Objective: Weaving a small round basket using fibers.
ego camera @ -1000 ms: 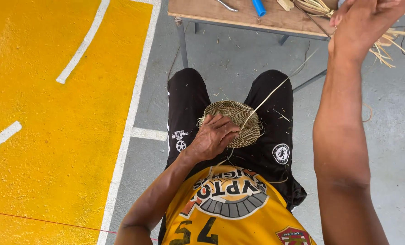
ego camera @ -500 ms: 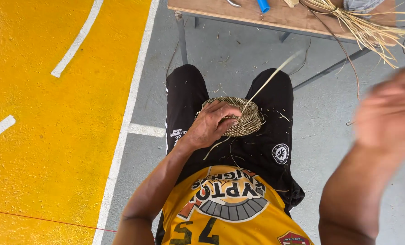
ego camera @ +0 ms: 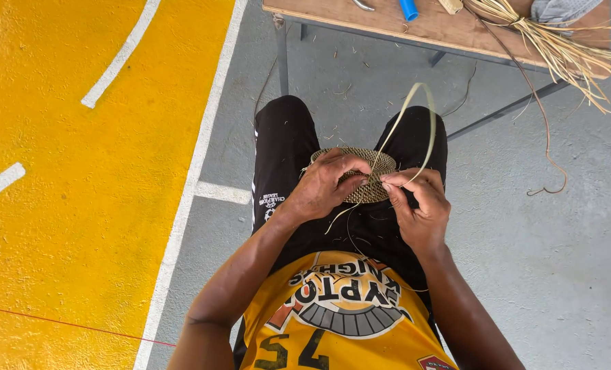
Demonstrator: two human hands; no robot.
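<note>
Woven disc [ego camera: 360,179] on lap, gripped by left hand [ego camera: 326,185] at near edge. Right hand [ego camera: 418,205] beside disc, pinching looped straw strand [ego camera: 422,120]. Table [ego camera: 442,31] beyond disc, bearing loose straw [ego camera: 559,48].

Setting: sports hall or court floor used as a craft workspace. Evidence: yellow-painted floor area [ego camera: 79,205] with white court lines [ego camera: 189,185]; grey concrete floor [ego camera: 545,260] strewn with fibre scraps; wooden metal-legged worktable [ego camera: 429,27] carrying a bundle of pale dried straw strands [ego camera: 559,48].
</note>
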